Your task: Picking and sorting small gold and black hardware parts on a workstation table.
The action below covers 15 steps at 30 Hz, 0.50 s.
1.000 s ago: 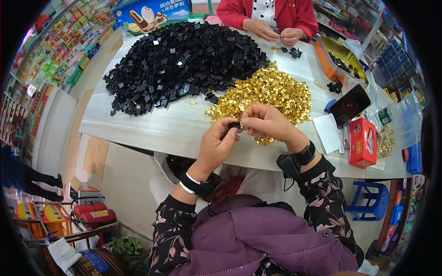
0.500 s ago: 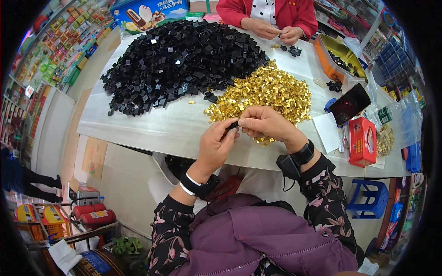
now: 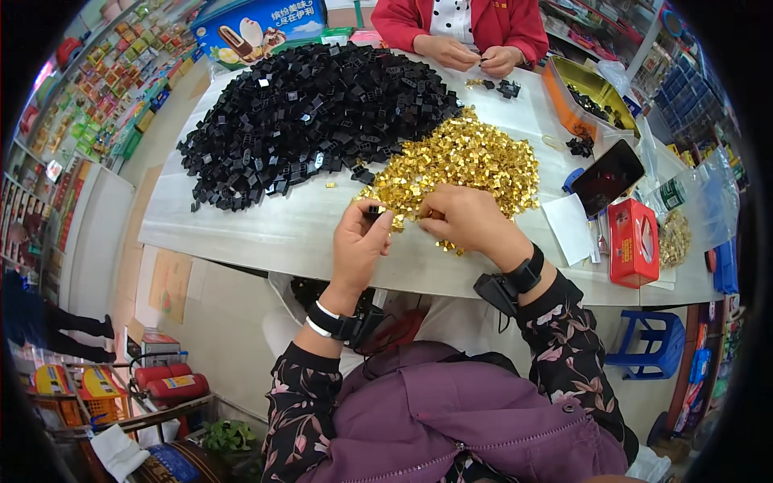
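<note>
My left hand (image 3: 359, 245) pinches a small black plastic piece (image 3: 373, 211) between thumb and fingers, above the table's near side. To its right, my right hand (image 3: 471, 219) reaches over the near edge of a heap of small shiny gold metal pieces (image 3: 475, 157). Its fingers are drawn together at the gold pieces; whatever lies between the fingertips is hidden. Beyond my left hand spreads a large mound of black plastic pieces (image 3: 314, 121), its right side meeting the gold heap.
Across the white table (image 3: 209, 233), a person in a red jacket (image 3: 515, 28) handles small parts. At the right are an orange-and-gold tin (image 3: 568, 105), a phone (image 3: 608, 179), white paper (image 3: 568, 229) and a red tin (image 3: 634, 245). A blue stool (image 3: 648, 346) stands below.
My hands were together at the black piece and have moved apart. The left drew slightly left with the piece; the right let go of it and its fingers reached the gold heap.
</note>
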{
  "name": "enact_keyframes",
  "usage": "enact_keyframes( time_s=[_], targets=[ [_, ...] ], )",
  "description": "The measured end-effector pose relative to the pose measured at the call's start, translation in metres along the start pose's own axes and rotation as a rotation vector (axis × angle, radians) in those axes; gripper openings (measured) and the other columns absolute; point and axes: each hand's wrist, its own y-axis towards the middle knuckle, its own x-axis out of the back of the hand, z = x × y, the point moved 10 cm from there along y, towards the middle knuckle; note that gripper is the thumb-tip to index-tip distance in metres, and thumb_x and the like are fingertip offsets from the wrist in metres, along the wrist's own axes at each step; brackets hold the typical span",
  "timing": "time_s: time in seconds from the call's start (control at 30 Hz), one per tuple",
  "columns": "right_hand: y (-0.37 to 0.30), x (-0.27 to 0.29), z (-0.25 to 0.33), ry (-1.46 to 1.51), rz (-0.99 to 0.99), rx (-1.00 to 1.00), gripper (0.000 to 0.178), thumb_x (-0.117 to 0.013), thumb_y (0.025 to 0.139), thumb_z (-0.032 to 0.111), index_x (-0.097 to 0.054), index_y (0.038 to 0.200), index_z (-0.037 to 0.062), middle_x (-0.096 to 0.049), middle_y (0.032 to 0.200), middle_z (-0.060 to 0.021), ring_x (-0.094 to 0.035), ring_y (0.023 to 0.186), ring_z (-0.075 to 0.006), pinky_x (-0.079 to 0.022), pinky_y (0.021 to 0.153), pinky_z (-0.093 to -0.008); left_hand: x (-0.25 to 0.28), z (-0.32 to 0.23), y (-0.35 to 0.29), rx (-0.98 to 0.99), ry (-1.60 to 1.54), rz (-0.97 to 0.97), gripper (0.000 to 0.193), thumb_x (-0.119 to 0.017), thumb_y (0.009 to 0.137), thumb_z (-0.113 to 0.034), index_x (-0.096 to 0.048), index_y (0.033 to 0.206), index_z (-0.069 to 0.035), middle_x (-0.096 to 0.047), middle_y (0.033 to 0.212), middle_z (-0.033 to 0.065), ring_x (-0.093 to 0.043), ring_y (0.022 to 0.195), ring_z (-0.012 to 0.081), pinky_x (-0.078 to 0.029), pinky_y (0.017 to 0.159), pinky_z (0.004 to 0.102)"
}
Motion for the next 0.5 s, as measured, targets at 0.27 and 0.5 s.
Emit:
enact_keyframes(
  time_s=[0.27, 0.5],
  targets=[
    [0.005, 0.000, -0.017, 0.161, -0.020, -0.058, 0.011, -0.064, 0.079, 0.018, -0.065, 0.085, 0.0079, -0.064, 0.075, -0.0057, -0.063, 0.065, -0.0178, -0.049, 0.059, -0.0277, -0.012, -0.017, -0.005, -0.134, 0.018, -0.032, 0.032, -0.056, 0.090, -0.009, -0.049, 0.120, -0.002, -0.059, 0.091, 0.0036, -0.055, 0.069, 0.0066, -0.045, 0.057, 0.0186],
    [0.005, -0.013, -0.030, 0.771, -0.002, -0.294, 0.015, -0.062, 0.084, 0.018, -0.064, 0.089, 0.0038, -0.064, 0.074, -0.0051, -0.060, 0.067, -0.0111, -0.047, 0.061, -0.0250, -0.025, -0.010, -0.007, -0.069, 0.133, 0.068, 0.023, -0.054, 0.091, -0.009, -0.055, 0.113, -0.001, -0.062, 0.094, 0.0049, -0.057, 0.070, 0.0066, -0.045, 0.058, 0.0189]
  ],
)
